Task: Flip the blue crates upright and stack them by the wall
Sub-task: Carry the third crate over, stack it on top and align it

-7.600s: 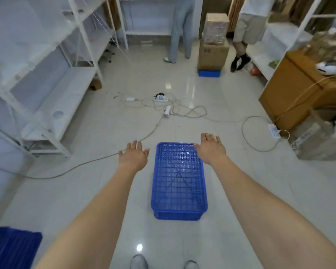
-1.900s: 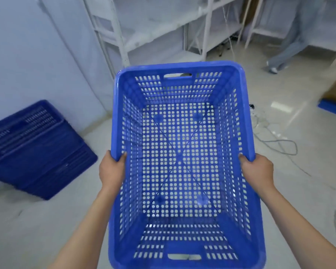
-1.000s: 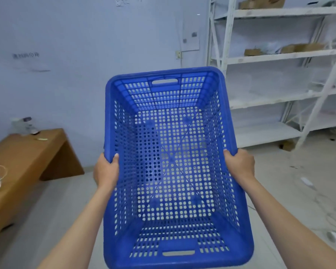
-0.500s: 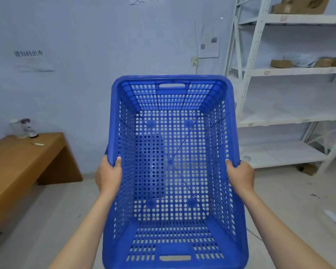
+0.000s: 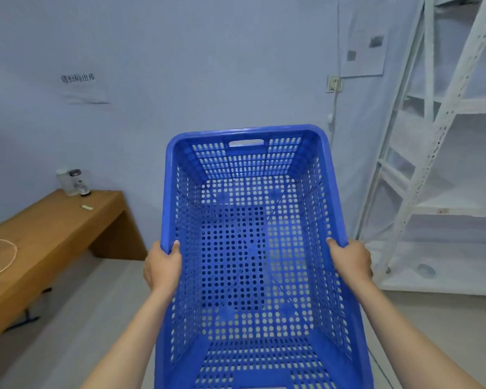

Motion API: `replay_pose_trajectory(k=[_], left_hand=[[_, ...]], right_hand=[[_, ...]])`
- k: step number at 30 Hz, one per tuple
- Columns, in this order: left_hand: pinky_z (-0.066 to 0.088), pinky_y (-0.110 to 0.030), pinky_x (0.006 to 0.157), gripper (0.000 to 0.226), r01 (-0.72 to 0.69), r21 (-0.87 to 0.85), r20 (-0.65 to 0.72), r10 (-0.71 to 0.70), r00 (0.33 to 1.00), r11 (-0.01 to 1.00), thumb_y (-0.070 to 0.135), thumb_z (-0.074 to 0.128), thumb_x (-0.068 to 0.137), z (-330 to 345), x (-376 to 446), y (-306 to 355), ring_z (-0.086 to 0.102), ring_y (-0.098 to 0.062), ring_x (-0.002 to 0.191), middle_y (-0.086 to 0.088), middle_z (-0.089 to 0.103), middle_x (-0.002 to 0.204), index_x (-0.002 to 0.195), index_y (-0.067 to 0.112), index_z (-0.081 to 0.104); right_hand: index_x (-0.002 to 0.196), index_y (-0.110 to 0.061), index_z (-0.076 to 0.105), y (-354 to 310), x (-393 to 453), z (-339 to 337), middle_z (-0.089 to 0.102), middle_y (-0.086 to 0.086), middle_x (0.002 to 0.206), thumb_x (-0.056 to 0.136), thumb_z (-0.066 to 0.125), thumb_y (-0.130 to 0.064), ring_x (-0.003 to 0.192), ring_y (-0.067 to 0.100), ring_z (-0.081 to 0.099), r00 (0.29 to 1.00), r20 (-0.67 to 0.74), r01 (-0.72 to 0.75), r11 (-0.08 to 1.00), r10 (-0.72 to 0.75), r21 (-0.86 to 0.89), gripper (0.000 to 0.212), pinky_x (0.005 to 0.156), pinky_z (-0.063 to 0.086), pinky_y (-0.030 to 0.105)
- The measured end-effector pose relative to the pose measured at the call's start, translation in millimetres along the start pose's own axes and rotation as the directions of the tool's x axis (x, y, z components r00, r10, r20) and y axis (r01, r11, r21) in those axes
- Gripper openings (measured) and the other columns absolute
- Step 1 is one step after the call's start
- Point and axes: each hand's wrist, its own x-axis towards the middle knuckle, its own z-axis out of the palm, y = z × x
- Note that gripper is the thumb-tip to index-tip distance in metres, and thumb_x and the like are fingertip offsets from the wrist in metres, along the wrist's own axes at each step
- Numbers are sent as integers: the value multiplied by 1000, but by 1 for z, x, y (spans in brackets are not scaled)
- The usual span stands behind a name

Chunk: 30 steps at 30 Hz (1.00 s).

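Blue crate upright, both hands gripping its side rims

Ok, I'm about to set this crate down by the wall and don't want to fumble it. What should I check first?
1. Crate upright: ok. The blue crate has its open side up.
2. Left hand grip: ok, fingers curled over the left rim.
3. Right hand grip: ok, closed on the right rim.
4. Crate empty: ok, only the perforated floor shows.
5. Path ahead: ok. The wooden bench stands off to the left, the white shelving to the right.
6. Stack to land on: cannot tell. Something dark blue shows through the crate's floor, but it is unclear.
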Motion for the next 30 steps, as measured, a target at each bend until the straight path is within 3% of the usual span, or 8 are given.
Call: replay_pose_trajectory(k=[5,12,17,19,21,24,27,30], left_hand=[[56,-46,72,20,82,31,-48,-80,996,996,41,55,93,41,36,15,63,-27,73,-1,64,78,87,22,57],[55,-48,75,23,231,49,-99,-225,969,972,41,58,91,115,127,4,64,-34,75,-7,66,79,86,18,60],[53,-42,72,21,355,-53,-104,-359,927,933,35,61,92,174,209,-8,65,-32,77,-8,68,86,94,14,62],[53,-41,73,18,439,-110,-104,-449,887,892,33,62,92,199,234,-10,63,-32,77,-6,67,88,95,15,61],[51,-39,70,16,518,-166,-104,-537,837,839,31,61,92,225,254,-14,61,-31,74,-6,64,87,96,15,59],[49,-37,68,15,616,-251,-100,-652,751,747,27,60,93,259,272,-21,60,-31,75,-6,63,90,99,14,56],[54,-40,70,14,693,-326,-71,-747,661,643,23,57,91,288,287,-26,61,-32,79,-9,64,95,98,11,56],[49,-39,66,18,748,-366,-62,-816,574,554,17,54,91,316,308,-23,57,-32,78,-12,60,96,104,5,56]], right_hand=[[78,-4,69,-24,85,41,68,17,70,86,62,-38,72,36,66,991,124,45,998,-40,-35,36,65,51,36],[79,-6,66,-68,200,132,63,10,68,90,61,-35,53,23,53,960,258,126,990,-106,-63,32,46,37,24],[79,2,66,-125,293,214,67,15,73,88,64,-43,66,30,63,918,351,240,964,-187,-115,46,57,43,31],[89,4,65,-152,329,249,68,18,83,89,64,-37,70,30,60,905,379,286,936,-192,-206,42,59,42,30],[97,1,61,-182,360,284,62,15,88,90,62,-23,74,28,56,890,412,335,893,-195,-300,24,62,41,30],[93,-7,53,-218,395,333,53,6,80,89,53,-6,74,26,54,873,451,384,832,-185,-402,4,63,42,31],[91,-8,54,-251,427,381,52,6,81,89,51,-3,73,25,54,847,485,461,757,-218,-464,5,62,43,32],[89,-7,53,-282,458,428,49,5,76,88,53,-1,65,21,50,809,540,534,674,-232,-510,6,63,42,31]])
